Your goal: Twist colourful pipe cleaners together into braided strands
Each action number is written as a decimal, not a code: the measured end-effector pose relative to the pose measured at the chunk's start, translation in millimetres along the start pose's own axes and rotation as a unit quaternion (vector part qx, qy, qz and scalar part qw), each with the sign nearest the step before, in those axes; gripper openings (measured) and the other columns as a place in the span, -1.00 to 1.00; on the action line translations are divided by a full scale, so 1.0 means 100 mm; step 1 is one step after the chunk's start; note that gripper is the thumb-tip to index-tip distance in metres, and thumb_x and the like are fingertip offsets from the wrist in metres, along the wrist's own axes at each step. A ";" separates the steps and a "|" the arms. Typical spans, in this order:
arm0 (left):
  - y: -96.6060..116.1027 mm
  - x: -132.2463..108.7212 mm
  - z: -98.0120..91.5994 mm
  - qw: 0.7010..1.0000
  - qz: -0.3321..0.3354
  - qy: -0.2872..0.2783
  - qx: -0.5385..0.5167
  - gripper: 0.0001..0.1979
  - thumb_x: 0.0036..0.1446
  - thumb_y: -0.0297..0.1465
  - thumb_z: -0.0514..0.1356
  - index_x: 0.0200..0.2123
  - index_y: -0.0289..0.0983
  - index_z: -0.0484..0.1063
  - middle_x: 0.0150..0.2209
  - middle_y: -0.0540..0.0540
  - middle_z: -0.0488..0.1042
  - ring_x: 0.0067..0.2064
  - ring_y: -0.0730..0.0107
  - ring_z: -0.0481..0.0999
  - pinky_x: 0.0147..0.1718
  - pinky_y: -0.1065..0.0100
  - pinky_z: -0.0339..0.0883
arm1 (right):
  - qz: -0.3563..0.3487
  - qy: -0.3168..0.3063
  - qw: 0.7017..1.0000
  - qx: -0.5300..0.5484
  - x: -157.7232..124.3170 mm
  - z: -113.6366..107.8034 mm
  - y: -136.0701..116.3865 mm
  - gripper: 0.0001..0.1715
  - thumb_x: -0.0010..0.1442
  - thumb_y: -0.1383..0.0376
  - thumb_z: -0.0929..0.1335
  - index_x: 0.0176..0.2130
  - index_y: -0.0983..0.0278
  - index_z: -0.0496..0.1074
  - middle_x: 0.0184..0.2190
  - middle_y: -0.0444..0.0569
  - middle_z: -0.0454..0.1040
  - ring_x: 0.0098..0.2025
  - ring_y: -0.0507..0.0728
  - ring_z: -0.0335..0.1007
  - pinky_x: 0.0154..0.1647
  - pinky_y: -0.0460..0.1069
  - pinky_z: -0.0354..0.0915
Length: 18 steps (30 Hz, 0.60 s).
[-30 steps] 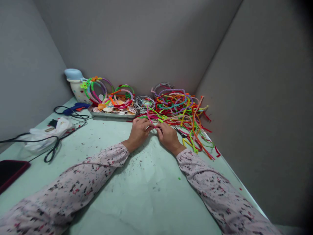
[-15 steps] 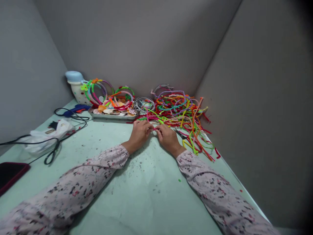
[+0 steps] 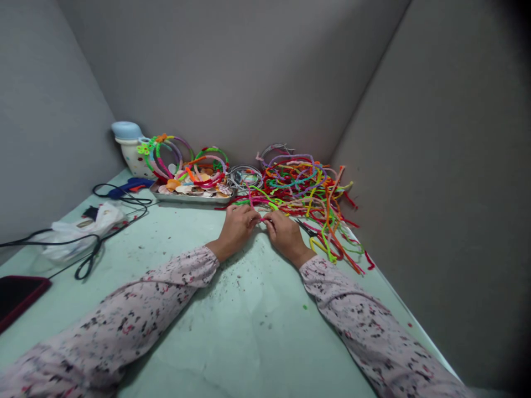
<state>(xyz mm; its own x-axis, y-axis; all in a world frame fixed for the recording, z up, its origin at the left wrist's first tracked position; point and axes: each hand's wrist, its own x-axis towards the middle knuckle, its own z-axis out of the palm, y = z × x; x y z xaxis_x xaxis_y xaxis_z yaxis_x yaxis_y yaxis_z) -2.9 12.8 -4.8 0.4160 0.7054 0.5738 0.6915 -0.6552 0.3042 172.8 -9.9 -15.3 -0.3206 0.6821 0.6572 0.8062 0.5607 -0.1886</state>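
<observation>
Between my two hands is a pink pipe cleaner (image 3: 251, 194), one end of which sticks up above the fingers. My left hand (image 3: 237, 228) pinches it with thumb and forefinger. Close beside it, my right hand (image 3: 285, 233) pinches the same pipe cleaner, the fingertips of both hands nearly touching. How the strand is bent between the fingers is too small to make out. Just behind the hands lies a tangled heap of coloured pipe cleaners (image 3: 296, 179). Scissors with yellow handles (image 3: 314, 242) rest to the right of my right hand, partly under loose strands.
A metal tray (image 3: 191, 198) holds shell-like discs and colourful fuzzy hoops (image 3: 166, 157). Coiled wire (image 3: 245, 177) sits beside it. On the left are a blue-lidded container (image 3: 133, 149), a plastic bag (image 3: 78, 235), a black cable (image 3: 97, 251) and a phone (image 3: 20, 296). Grey walls enclose the table.
Both hands stay in nearly the same place, still pinching the pink pipe cleaner. Only a very slight shift of the view shows.
</observation>
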 end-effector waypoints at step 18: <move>0.01 0.01 0.00 1.000 0.008 -0.027 0.005 -0.84 0.25 -0.36 0.11 -0.29 -0.25 0.48 -0.26 -0.07 0.51 -0.15 0.28 0.42 -0.09 0.18 0.07 | -0.005 -0.006 1.000 -0.005 0.00 0.00 0.02 -0.82 0.33 0.32 0.21 -0.17 0.26 0.39 -0.25 0.01 0.47 -0.20 0.14 0.38 -0.20 -0.02 0.28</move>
<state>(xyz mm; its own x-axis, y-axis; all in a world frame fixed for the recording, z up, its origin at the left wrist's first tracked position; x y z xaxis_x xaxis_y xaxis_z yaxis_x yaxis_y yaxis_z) -1.6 13.4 -3.9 0.4577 0.7083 0.5374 0.6899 -0.6642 0.2878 174.4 -9.1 -15.9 -0.3350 0.6817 0.6504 0.8075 0.5635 -0.1747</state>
